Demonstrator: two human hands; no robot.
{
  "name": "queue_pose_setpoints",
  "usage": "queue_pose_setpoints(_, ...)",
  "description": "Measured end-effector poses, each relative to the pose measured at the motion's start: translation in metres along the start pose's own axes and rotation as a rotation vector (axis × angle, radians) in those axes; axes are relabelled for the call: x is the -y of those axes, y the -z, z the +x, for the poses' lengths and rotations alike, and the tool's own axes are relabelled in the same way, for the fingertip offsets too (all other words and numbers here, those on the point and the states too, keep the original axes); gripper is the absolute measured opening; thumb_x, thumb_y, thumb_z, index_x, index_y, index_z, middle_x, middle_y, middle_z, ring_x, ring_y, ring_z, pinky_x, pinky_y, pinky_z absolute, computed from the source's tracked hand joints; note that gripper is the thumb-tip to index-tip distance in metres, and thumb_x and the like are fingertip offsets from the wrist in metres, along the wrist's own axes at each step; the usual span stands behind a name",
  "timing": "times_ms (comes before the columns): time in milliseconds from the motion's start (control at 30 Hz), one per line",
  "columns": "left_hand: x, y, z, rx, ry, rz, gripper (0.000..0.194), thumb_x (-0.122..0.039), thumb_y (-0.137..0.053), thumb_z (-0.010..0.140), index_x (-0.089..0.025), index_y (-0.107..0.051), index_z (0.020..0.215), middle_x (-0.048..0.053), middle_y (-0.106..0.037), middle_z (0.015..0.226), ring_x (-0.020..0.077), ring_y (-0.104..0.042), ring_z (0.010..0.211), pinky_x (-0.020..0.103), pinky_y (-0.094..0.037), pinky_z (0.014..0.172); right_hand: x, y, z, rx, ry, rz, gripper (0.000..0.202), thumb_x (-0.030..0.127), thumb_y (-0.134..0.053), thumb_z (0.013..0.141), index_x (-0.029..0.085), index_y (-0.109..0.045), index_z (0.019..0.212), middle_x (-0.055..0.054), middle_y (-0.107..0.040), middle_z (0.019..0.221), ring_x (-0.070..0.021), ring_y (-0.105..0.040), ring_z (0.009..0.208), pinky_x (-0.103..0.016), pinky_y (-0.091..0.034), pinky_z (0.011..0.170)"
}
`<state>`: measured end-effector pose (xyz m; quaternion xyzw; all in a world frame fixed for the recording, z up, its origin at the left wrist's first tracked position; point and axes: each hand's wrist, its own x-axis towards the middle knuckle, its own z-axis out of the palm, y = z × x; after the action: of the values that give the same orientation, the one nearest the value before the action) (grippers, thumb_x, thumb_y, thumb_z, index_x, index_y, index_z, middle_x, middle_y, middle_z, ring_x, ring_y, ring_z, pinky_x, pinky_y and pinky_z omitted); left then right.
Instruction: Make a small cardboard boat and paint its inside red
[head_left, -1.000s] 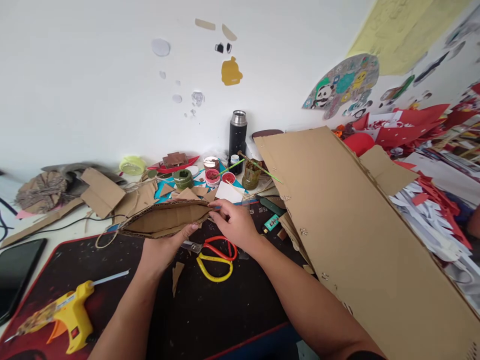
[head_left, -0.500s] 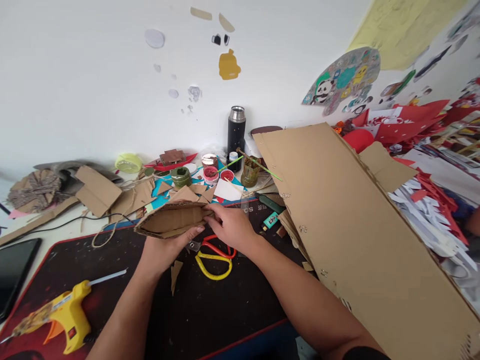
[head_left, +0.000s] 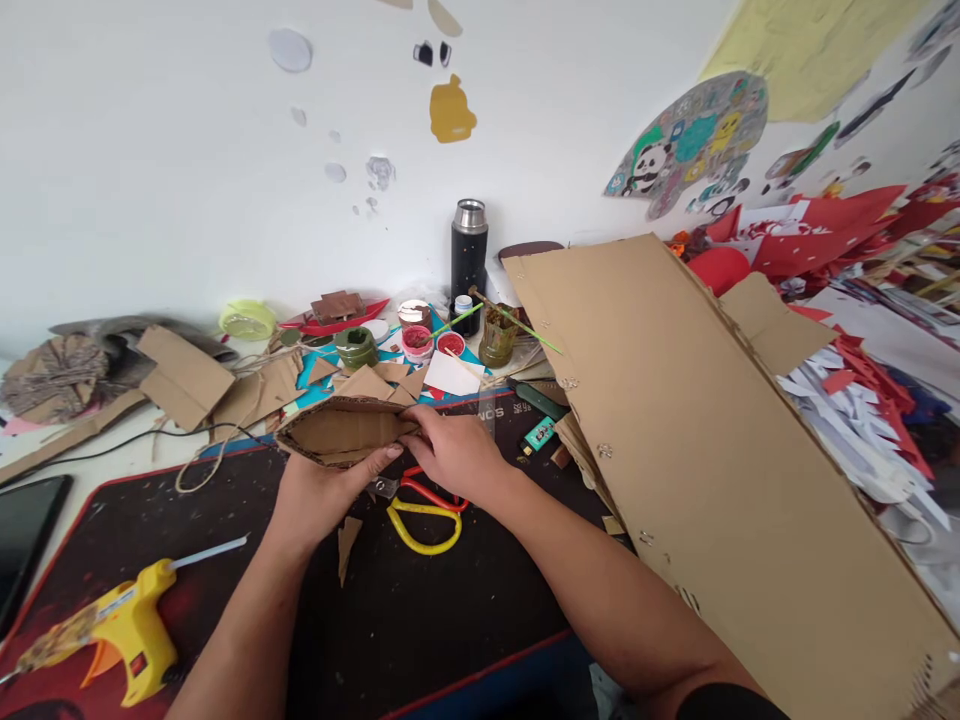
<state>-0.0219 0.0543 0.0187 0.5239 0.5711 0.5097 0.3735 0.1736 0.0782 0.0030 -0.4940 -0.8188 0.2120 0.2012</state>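
Observation:
A hollow cardboard piece shaped like a small boat is held above the dark mat, its open side facing me. My left hand grips it from below and the near side, the thumb lying along the lower edge. With fingers closed, my right hand pinches its right end; the fingertips are partly hidden. Just under my hands lie scissors with one red and one yellow handle, their blades mostly covered. Beside them is a narrow cardboard scrap.
A yellow glue gun lies at lower left. A large cardboard sheet slants across the right. Paint jars, cardboard scraps and a black thermos stand along the wall. A dark mat covers the desk.
The cardboard piece has tilted slightly, showing more of its inside, and both hands keep hold of it. The view has shifted a little, moving the wall up in the picture.

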Motion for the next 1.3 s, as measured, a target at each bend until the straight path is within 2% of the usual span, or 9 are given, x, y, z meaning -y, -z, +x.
queue_pose_setpoints(233,0.007,0.006,0.000,0.018,-0.098,0.144,0.042,-0.062,-0.096,0.064,-0.026,-0.087,0.085,0.010,-0.084,0.089,0.0368,-0.079,0.089,0.048,-0.064,0.092,-0.001,-0.003,0.000,-0.022,-0.026,0.106,0.032,0.034,-0.067,0.108,0.023,-0.071,0.137,-0.008,-0.083,0.092,-0.0276,-0.078,0.083,-0.033,-0.050,0.074)
queue_pose_setpoints(367,0.004,0.009,0.002,-0.074,-0.058,0.098,0.039,-0.061,-0.095,0.067,-0.027,-0.083,0.081,0.006,-0.081,0.081,0.0338,-0.078,0.083,0.044,-0.065,0.085,-0.004,-0.005,0.000,-0.154,-0.067,0.405,0.021,0.037,-0.067,0.106,0.025,-0.076,0.121,-0.001,-0.075,0.078,-0.0206,-0.069,0.072,-0.030,-0.044,0.069)
queue_pose_setpoints(500,0.004,0.009,0.003,-0.170,0.053,-0.064,0.042,-0.059,-0.094,0.069,-0.023,-0.081,0.087,0.007,-0.080,0.083,0.0308,-0.075,0.077,0.038,-0.065,0.066,-0.011,-0.007,0.002,-0.265,-0.140,0.717,0.027,0.049,-0.064,0.106,0.024,-0.074,0.113,0.004,-0.057,0.062,-0.0171,-0.054,0.058,-0.029,-0.040,0.060)
queue_pose_setpoints(633,0.009,0.006,0.003,-0.219,0.124,-0.272,0.044,-0.054,-0.092,0.074,-0.020,-0.081,0.100,0.009,-0.081,0.095,0.0295,-0.077,0.087,0.034,-0.064,0.069,-0.012,-0.011,0.003,-0.159,-0.166,0.891,0.032,0.054,-0.067,0.104,0.024,-0.070,0.114,0.005,-0.054,0.064,-0.0154,-0.052,0.055,-0.026,-0.038,0.052)
queue_pose_setpoints(800,0.020,0.000,0.000,-0.156,0.216,-0.372,0.045,-0.048,-0.092,0.076,-0.018,-0.079,0.107,0.010,-0.081,0.102,0.0315,-0.078,0.094,0.039,-0.065,0.080,-0.002,-0.016,-0.002,0.093,-0.177,0.968,0.032,0.048,-0.065,0.106,0.022,-0.068,0.124,0.003,-0.066,0.076,-0.0112,-0.055,0.048,-0.023,-0.041,0.045)
queue_pose_setpoints(933,0.024,-0.003,0.001,-0.100,0.261,-0.373,0.051,-0.050,-0.094,0.076,-0.017,-0.079,0.112,0.012,-0.082,0.113,0.0338,-0.077,0.106,0.044,-0.063,0.093,0.001,-0.018,-0.004,0.141,-0.219,0.900,0.028,0.043,-0.064,0.109,0.022,-0.069,0.126,0.005,-0.064,0.062,-0.0108,-0.055,0.043,-0.021,-0.042,0.046)
queue_pose_setpoints(1067,0.015,-0.005,0.007,-0.248,0.167,-0.520,0.043,-0.048,-0.090,0.081,-0.022,-0.078,0.114,0.010,-0.081,0.120,0.0315,-0.075,0.116,0.043,-0.059,0.103,-0.001,-0.018,-0.003,0.125,-0.255,0.860,0.024,0.040,-0.065,0.109,0.022,-0.070,0.125,0.005,-0.064,0.060,-0.0110,-0.053,0.042,-0.022,-0.042,0.047)
queue_pose_setpoints(1167,0.007,-0.006,0.012,-0.357,0.081,-0.643,0.035,-0.041,-0.089,0.082,-0.025,-0.079,0.112,0.006,-0.079,0.123,0.0258,-0.072,0.120,0.036,-0.055,0.107,-0.001,-0.017,-0.003,0.137,-0.252,0.823,0.021,0.037,-0.063,0.110,0.021,-0.070,0.122,0.005,-0.065,0.060,-0.0118,-0.055,0.043,-0.023,-0.043,0.050)
queue_pose_setpoints(1300,0.005,-0.006,0.017,-0.457,0.086,-0.762,0.017,-0.033,-0.084,0.083,-0.026,-0.076,0.097,0.000,-0.078,0.108,0.0176,-0.071,0.105,0.025,-0.055,0.095,0.003,-0.014,-0.004,0.146,-0.238,0.769,0.018,0.036,-0.063,0.109,0.022,-0.069,0.117,0.004,-0.066,0.062,-0.0132,-0.057,0.046,-0.024,-0.042,0.053)
